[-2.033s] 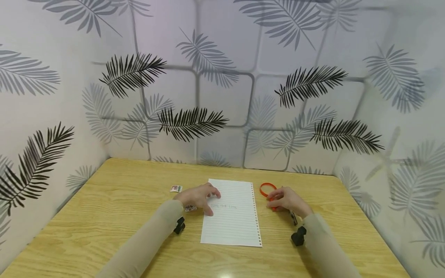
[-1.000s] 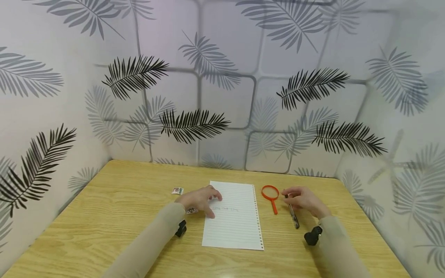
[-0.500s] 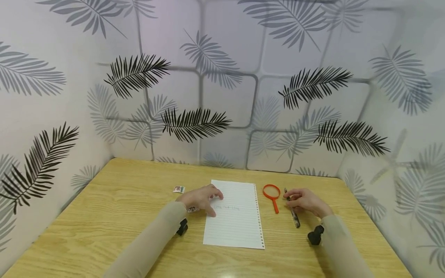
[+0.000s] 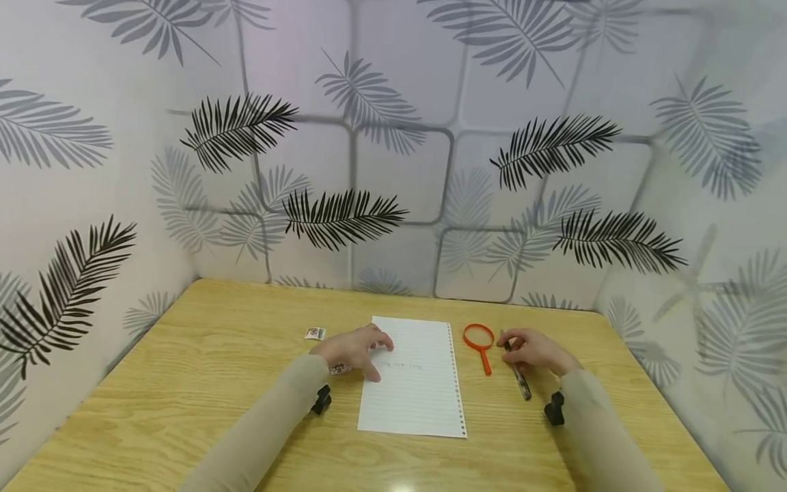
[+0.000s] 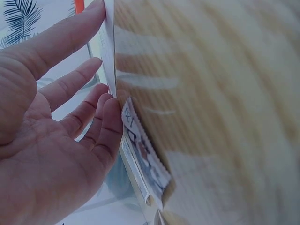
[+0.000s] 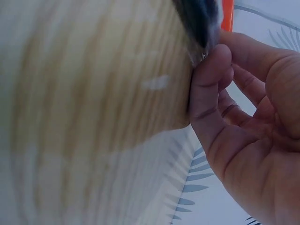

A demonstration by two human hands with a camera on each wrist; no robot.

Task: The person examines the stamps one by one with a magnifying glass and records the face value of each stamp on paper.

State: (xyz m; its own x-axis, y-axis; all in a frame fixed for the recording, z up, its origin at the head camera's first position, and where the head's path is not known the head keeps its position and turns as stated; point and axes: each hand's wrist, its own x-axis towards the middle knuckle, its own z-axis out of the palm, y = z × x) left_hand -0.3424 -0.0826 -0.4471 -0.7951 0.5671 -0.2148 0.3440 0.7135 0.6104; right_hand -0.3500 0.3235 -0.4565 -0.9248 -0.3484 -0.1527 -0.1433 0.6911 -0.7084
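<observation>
My left hand (image 4: 353, 348) lies over the left edge of a lined sheet of paper (image 4: 412, 403) with a line of faint writing; its fingers are loosely spread and the fingertips touch the sheet. A perforated-edge stamp (image 5: 146, 154) lies beside that hand, partly hidden by it in the head view. My right hand (image 4: 536, 350) pinches the far end of a dark pen (image 4: 521, 381) lying on the table, seen close up in the right wrist view. Between paper and pen lies a small red magnifying glass (image 4: 484, 359), its handle toward me.
A second stamp (image 4: 315, 333) lies on the wooden table (image 4: 203, 362), just beyond my left hand. Behind the table stands a leaf-patterned wall (image 4: 393, 171), with more of it at both sides.
My right hand has let go of the magnifying glass and moved right to the pen. The magnifying glass now lies fully uncovered. My left hand has stayed on the paper.
</observation>
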